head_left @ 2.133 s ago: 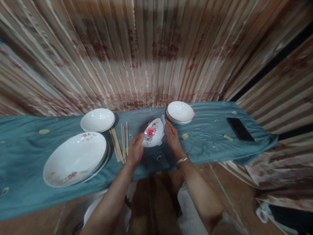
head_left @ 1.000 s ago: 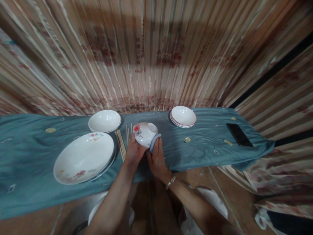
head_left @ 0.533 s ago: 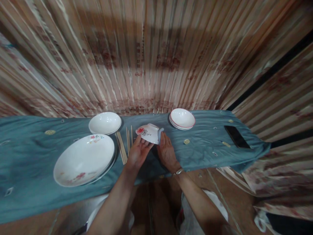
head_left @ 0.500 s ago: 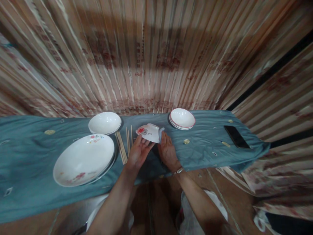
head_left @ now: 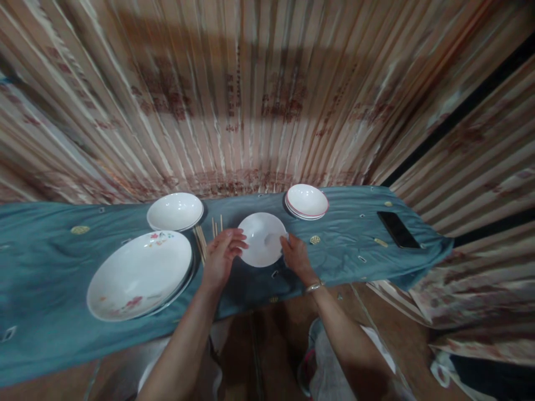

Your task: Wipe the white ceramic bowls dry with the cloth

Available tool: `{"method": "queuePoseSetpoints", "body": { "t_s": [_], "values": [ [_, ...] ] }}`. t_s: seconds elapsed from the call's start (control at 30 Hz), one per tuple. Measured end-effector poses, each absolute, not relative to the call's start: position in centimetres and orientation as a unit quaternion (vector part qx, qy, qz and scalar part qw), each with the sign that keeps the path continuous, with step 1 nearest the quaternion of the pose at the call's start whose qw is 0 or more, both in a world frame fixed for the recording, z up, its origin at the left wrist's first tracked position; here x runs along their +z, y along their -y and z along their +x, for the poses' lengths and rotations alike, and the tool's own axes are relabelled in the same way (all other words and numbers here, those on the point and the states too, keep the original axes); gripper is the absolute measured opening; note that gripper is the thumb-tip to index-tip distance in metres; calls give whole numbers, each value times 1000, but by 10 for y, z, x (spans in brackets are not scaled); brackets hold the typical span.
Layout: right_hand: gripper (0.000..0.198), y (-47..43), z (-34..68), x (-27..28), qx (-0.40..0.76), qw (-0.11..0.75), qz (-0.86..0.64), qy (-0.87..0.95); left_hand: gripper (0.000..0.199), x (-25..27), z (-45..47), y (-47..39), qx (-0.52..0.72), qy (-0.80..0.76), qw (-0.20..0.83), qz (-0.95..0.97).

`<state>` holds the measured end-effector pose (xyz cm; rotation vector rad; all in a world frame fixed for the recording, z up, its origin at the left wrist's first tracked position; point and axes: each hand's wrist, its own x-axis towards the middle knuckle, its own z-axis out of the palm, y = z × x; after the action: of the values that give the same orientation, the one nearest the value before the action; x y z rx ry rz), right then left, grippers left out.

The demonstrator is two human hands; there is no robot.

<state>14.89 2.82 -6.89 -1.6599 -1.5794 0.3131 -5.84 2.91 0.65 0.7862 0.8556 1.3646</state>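
A white bowl (head_left: 261, 242) faces me with its inside showing, over the middle of the cloth-covered table. My right hand (head_left: 297, 257), with a bracelet at its wrist, pinches the bowl's right rim. At the left rim is my left hand (head_left: 221, 256), its fingers apart; whether the fingertips touch the bowl I cannot tell. Partly behind that hand lie several wooden chopsticks (head_left: 201, 243). Just beyond the bowl, to the right, stands a small stack of red-rimmed white bowls (head_left: 308, 200).
Large flowered plates (head_left: 140, 273) are stacked at the left, with a deep white bowl (head_left: 175, 211) behind them. A black phone (head_left: 398, 229) lies at the right on the teal tablecloth (head_left: 343, 250). Pleated curtains (head_left: 251, 111) hang behind the table.
The bowl has turned from its side, with the flower pattern showing, to its inside facing me. My left hand has loosened and shifted left; my right hand has moved to the rim.
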Motion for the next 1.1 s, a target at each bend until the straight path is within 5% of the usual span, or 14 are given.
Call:
{"method": "queuePoseSetpoints", "body": {
  "t_s": [0.13, 0.3, 0.5, 0.8, 1.1],
  "values": [
    [43, -26, 150, -66, 248, 457, -645, 561, 37, -4, -64, -31, 652, -438, 557, 270],
    [55, -21, 135, -66, 372, 515, -600, 486, 47, -18, -42, -8, 528, -390, 695, 293],
    [48, -16, 126, -67, 488, 545, -540, 416, 57, -19, -32, -1, 517, -379, 709, 292],
    [48, -12, 156, -27, 128, 446, -657, 594, 52, -26, -38, -9, 524, -431, 674, 293],
    [52, 10, 96, -36, 309, 410, -505, 693, 46, -29, -34, -5, 508, -482, 626, 344]
  ]
}}
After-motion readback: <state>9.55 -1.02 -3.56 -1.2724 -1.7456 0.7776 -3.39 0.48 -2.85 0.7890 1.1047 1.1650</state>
